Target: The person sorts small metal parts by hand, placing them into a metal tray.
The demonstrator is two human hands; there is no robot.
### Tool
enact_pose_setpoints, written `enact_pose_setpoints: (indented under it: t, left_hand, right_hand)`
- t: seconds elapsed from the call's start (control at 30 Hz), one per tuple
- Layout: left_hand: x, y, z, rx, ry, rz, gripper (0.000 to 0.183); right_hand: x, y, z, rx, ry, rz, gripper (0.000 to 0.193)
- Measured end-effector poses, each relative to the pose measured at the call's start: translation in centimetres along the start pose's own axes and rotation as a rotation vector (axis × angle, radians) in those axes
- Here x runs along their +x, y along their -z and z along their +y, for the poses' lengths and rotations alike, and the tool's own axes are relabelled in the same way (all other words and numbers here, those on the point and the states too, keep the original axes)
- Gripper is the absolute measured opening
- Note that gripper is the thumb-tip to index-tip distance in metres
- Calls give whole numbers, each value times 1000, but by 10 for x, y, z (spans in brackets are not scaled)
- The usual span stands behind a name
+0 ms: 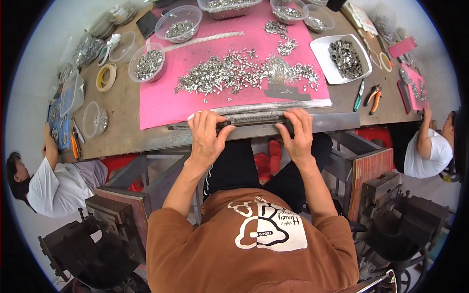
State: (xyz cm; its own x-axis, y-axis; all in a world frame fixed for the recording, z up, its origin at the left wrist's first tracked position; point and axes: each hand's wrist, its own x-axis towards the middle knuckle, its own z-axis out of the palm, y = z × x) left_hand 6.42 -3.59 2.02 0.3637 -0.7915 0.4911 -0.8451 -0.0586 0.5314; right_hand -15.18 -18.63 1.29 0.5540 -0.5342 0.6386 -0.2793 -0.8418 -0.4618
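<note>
At the near edge of the workbench I hold a long dark metal bar [256,119] with a row of small slots or parts along its top. My left hand [207,133] is closed on its left end, thumb on the near side and fingers over the far side. Its right end is gripped the same way by my right hand [299,132]. Just beyond the bar, a pink mat [163,105] bears a spread heap of small silver metal pieces [220,74]. Dark grey flat strips [287,93] lie at the heap's near right.
Clear tubs of metal pieces [148,63] stand left and behind; a white tray [327,58] of darker pieces is at right. Green-handled pliers [359,95] and orange-handled pliers [374,99] lie near it. A roll of tape [106,78] sits left. Other people work at both sides.
</note>
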Motion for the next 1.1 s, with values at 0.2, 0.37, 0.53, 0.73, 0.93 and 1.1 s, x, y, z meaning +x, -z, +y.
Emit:
enact_pose_setpoints:
  t: [0.2,0.37,0.53,0.73,0.93,1.1]
  left_hand:
    - [-5,-3,-1,8,-77,46,36]
    - [-7,-3,-4,14,-70,22,37]
    - [0,-2,0,-7,-76,40,34]
    - [16,7,-6,-39,27,-93,28]
    - [37,4,3,56,-194,-154,36]
    - [49,-6,-7,214,-250,-311,46]
  right_hand:
    - [-10,-5,0,-67,65,86,45]
    - [-10,-5,0,-70,59,83,45]
    - [-4,1,0,-63,49,49,44]
    - [31,21,6,71,-43,-205,36]
    - [74,7,8,75,1,-330,26]
    - [93,-40,11,23,155,-395,33]
